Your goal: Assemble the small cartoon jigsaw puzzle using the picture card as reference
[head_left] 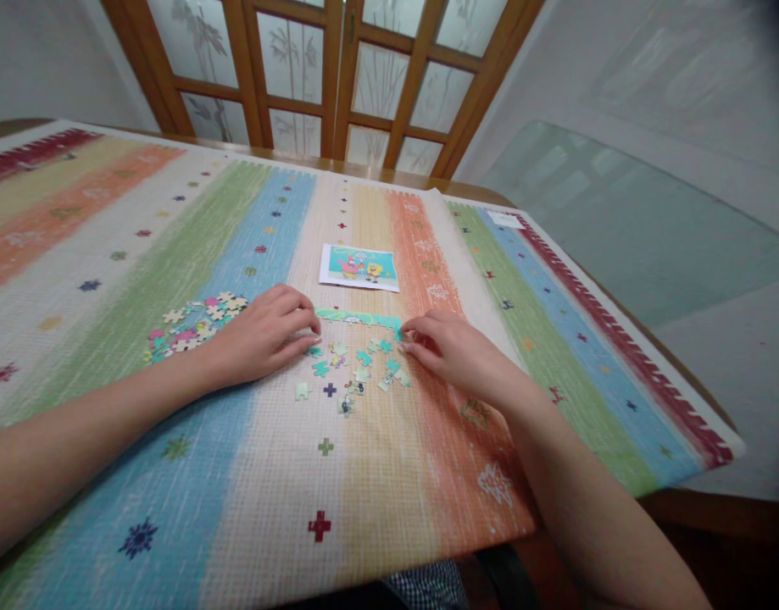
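Note:
A narrow joined row of teal and green puzzle pieces [358, 318] lies on the striped tablecloth [287, 474]. At its left end is my left hand [265, 332], fingers curled together; what they hold, if anything, is hidden. A teal piece shows just under its thumb. My right hand [449, 346] pinches a teal puzzle piece [398, 335] at the row's right end. Several loose puzzle pieces [362, 373] are scattered on the cloth between the hands. A larger heap of pieces [184, 337] sits beside my left wrist, partly covered by it.
Beyond the row lies a picture card [358, 268] with cartoon figures. A small white paper [505, 219] is near the table's far right edge. Wooden doors with glass panes [293, 59] stand behind the table, and a pale green glass panel [631, 220] is at the right.

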`<state>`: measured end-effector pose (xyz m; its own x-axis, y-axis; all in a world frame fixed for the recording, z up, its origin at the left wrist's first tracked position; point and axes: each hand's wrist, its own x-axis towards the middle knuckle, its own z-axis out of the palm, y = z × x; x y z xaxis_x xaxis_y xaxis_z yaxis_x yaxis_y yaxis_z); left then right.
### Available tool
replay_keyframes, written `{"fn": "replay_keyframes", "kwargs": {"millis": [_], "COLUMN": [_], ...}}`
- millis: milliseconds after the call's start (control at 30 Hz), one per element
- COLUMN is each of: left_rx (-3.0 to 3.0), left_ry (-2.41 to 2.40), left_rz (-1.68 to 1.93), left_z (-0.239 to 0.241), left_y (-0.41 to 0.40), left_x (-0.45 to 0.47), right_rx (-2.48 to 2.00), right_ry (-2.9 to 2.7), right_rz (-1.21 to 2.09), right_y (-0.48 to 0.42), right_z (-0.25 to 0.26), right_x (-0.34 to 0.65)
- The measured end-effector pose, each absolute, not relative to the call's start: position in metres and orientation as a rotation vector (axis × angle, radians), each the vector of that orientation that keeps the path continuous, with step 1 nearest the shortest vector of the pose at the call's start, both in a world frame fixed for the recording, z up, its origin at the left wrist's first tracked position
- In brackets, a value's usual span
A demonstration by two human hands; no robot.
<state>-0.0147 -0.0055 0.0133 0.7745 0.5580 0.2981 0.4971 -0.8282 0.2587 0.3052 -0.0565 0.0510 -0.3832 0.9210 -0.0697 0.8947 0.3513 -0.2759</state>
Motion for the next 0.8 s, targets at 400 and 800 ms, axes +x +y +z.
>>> {"fn": "replay_keyframes", "kwargs": {"millis": [400,800], "left_rx": [2.865,2.825], "left_ry": [0.649,0.635], "left_rz": [0.393,0.460], "left_z": [0.0097,0.0110], "left_y": [-0.0030,-0.0016], "left_x": [-0.0182,-0.0161], "right_rx": [-1.696,-1.661], "right_ry": [-2.519,-2.511], "right_rz": [0.393,0.413], "right_y": [-0.0567,-0.0546], "right_z": [0.0501,0.0486], "right_x": [0.3042,0.3077]}}
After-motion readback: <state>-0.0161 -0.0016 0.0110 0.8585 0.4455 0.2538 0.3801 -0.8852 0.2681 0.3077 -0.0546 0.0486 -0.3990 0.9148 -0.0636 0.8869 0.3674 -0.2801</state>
